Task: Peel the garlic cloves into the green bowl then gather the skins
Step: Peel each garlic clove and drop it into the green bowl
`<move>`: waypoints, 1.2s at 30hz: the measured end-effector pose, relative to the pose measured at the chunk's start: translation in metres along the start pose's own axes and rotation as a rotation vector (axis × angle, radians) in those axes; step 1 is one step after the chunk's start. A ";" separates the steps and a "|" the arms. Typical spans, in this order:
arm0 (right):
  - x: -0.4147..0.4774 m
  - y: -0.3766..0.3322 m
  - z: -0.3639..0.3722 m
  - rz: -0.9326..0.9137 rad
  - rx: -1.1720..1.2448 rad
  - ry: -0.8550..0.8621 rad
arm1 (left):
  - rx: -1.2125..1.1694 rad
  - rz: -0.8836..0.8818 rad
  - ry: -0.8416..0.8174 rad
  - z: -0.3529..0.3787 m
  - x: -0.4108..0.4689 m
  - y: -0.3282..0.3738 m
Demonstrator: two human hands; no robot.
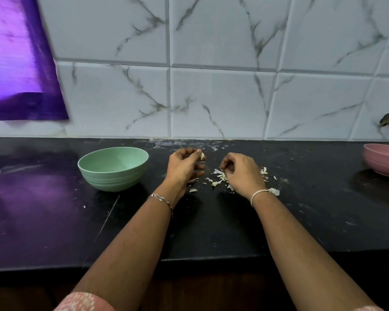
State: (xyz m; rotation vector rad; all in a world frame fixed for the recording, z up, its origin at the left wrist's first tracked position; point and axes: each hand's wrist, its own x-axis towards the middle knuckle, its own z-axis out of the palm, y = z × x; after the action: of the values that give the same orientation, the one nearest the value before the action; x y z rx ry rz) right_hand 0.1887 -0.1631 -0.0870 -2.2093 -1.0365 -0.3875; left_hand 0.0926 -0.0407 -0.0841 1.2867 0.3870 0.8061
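Observation:
A green bowl [112, 168] stands on the black counter, left of my hands; its visible inside looks empty. My left hand [184, 167] pinches a pale garlic clove [202, 156] between thumb and fingers, just right of the bowl. My right hand [243, 172] hovers with curled fingers over a scatter of white garlic skins [219, 176]. Whether it holds a bit of skin is hidden by the fingers. More skins lie by the right wrist [274, 191].
A pink bowl [383, 159] sits at the far right of the counter. The black counter [211, 223] ends at a tiled marble-look wall behind. A purple shiny panel [20, 63] hangs at the upper left, reflected on the counter.

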 end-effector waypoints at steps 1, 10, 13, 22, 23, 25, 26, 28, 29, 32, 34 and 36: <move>-0.001 -0.003 0.002 -0.051 0.022 -0.055 | -0.018 0.010 0.019 -0.001 0.002 0.001; -0.017 -0.045 0.038 -0.294 -0.194 -0.285 | -0.142 0.060 0.142 -0.010 0.008 0.007; -0.011 -0.039 0.038 -0.175 -0.275 -0.258 | -0.149 0.092 0.140 -0.012 0.010 0.006; -0.005 -0.012 0.022 -0.044 -0.502 0.051 | -0.056 0.184 0.110 -0.014 0.004 0.005; -0.005 -0.015 0.023 -0.077 -0.482 0.067 | -0.057 0.190 0.102 -0.015 0.001 0.007; -0.007 -0.019 0.025 -0.131 -0.417 0.076 | -0.042 0.200 0.082 -0.019 -0.005 0.011; -0.008 -0.022 0.026 -0.159 -0.376 0.076 | -0.011 0.218 0.080 -0.024 -0.008 0.015; -0.010 -0.024 0.026 -0.223 -0.324 0.057 | 0.094 0.275 0.086 -0.037 -0.013 0.024; -0.012 -0.024 0.025 -0.251 -0.325 0.042 | 0.163 0.311 0.086 -0.043 -0.016 0.031; -0.014 -0.028 0.023 -0.322 -0.334 0.021 | 0.334 0.389 0.097 -0.064 -0.022 0.055; -0.015 -0.032 0.025 -0.406 -0.389 0.000 | 0.443 0.427 0.135 -0.081 -0.023 0.071; -0.012 -0.037 0.029 -0.499 -0.465 -0.027 | 0.644 0.464 0.170 -0.102 -0.019 0.082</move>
State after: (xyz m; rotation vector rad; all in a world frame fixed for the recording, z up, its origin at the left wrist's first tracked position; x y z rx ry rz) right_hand 0.1525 -0.1328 -0.0986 -2.3255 -1.6502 -0.8970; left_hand -0.0139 0.0215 -0.0365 1.9561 0.5168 1.2475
